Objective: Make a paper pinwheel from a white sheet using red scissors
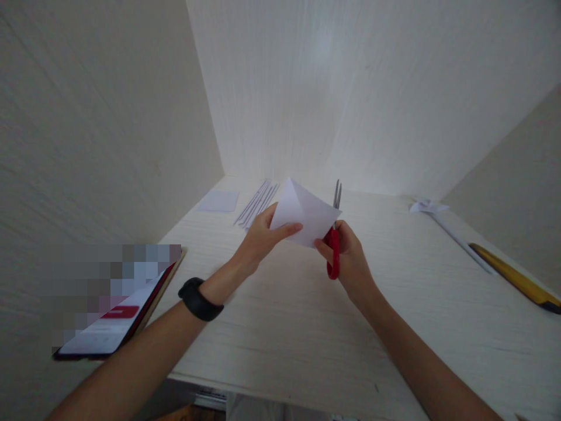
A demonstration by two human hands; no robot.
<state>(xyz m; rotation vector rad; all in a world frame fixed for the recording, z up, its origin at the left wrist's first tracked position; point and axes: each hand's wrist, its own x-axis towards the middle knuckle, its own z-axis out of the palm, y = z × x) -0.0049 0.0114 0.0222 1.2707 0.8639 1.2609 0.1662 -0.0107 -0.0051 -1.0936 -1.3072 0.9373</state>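
A white sheet of paper (313,216) with a crease running down from its top corner is held up over the table. My left hand (267,231) grips its left side, thumb across the front and fingers behind. Close to the paper's right corner, my right hand (350,248) is closed around scissors with red handles (333,254). The scissor blades point up and away, nearly together, beside the corner. The right thumb or a fingertip lies at the paper's lower right edge; whether it also pinches the paper I cannot tell.
Several thin paper strips (257,203) and a square stack of paper (219,200) lie at the back left. A tablet (118,321) leans at the left. On the right are a paper pinwheel (427,206) on a white stick (462,244) and a yellow-and-black tool (512,275). Walls enclose the table.
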